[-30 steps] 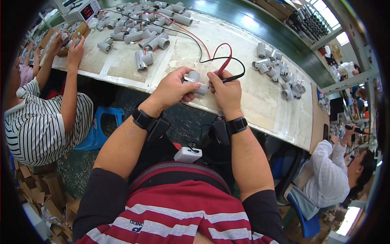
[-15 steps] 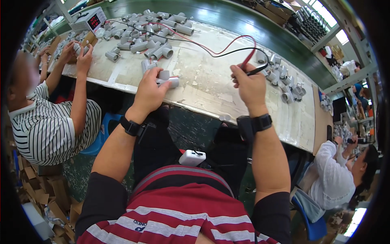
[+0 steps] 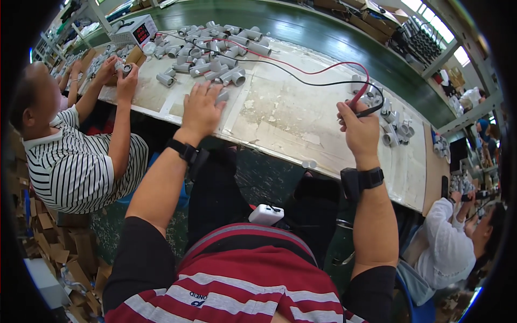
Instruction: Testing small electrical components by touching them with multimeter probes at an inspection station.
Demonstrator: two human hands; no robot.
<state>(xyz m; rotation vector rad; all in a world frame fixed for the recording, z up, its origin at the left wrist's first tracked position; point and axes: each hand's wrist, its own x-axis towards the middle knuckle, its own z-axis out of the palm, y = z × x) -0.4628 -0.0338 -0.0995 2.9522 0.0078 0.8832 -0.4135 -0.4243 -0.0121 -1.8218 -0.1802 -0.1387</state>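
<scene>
The left hand (image 3: 200,112) is at the near edge of the big pile of gray pipes (image 3: 200,69), fingers spread over one gray pipe (image 3: 222,96) (I can't tell if they grip it). To the right of the big pile, the right hand (image 3: 360,129) has its fingers curled around a red probe (image 3: 358,97) and black probe (image 3: 370,111), above the surface (image 3: 280,110).
</scene>
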